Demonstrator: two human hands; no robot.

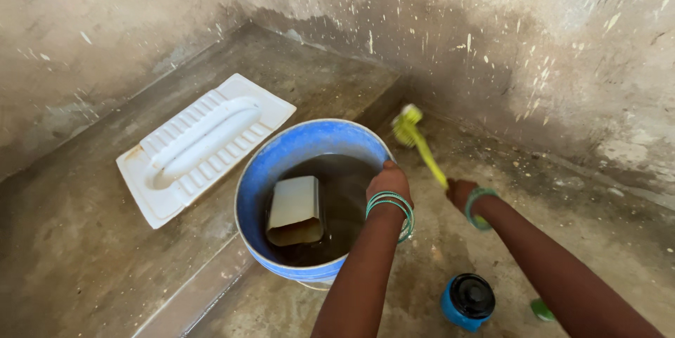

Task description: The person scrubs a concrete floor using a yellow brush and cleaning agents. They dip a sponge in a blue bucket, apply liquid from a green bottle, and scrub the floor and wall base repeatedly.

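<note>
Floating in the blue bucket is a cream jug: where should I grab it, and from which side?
Grip the cream jug across its flat body, coming straight down from above. It lies on its side in dark water, broad face up, ringed by the blue bucket wall. The left hand on the rim is nearest; any handle is hidden.

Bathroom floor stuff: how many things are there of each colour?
Blue: 2, the bucket that the left hand grips, and the black-capped bottle.
Yellow-green: 1, the brush in the right hand.
White: 1, the squat toilet pan.
Beige: 1, the jug floating in the bucket's water.
Green: 1, a small lid.
Total: 6
</note>
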